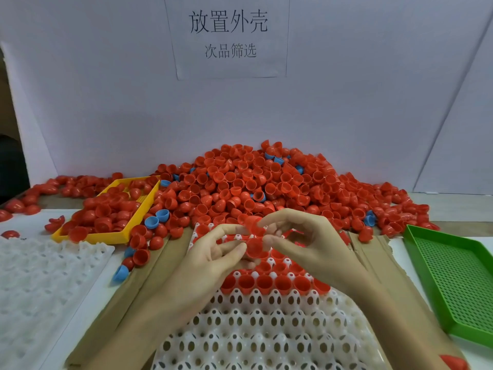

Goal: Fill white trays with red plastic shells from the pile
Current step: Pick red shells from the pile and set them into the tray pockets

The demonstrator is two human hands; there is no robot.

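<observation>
White tray (266,329) holds red shells (269,283).

table (453,198) | shell pile (253,182) | cardboard (138,284) | yellow tray (106,237) | green tray (453,276)

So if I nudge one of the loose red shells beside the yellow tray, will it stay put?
Probably not. The loose red shell is a smooth dome, so it likely rolls or rocks. It looks thin and hollow, so probably light and easily flicked across the cardboard.
</observation>
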